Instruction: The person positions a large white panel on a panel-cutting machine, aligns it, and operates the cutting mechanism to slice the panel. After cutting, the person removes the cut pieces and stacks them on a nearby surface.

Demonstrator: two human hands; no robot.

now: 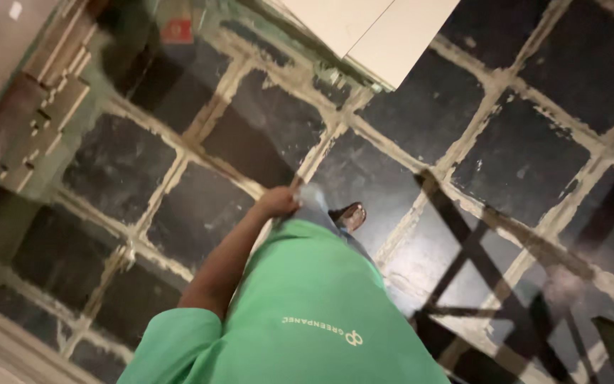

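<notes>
Dark floor (520, 156) of large black tiles, split by wide, rough, pale grout lines, filling nearly the whole view and seen at a tilt. Bright green shirt (307, 306) low in the middle, short-sleeved, with a small pale print on the front. Pale flat panels (374, 28) at the top edge, two light boards side by side above the tiles. Stacked wooden pieces (44, 114) along the left edge, brown and blurred. Dark thin frame of crossed bars (492, 277) at lower right, standing over the tiles, with shadow across the pale grout. Bare left arm (225, 263) running down from the green sleeve beside the body. Left hand (278, 203) at the arm's end, hanging at the hip, fingers curled loosely inward, touching or just beside pale blue-grey trouser cloth (314, 199); whether pinching that cloth, cannot tell through the blur. One foot in a dark open sandal (349, 215) just beyond, on a black tile. Right hand out of sight.
</notes>
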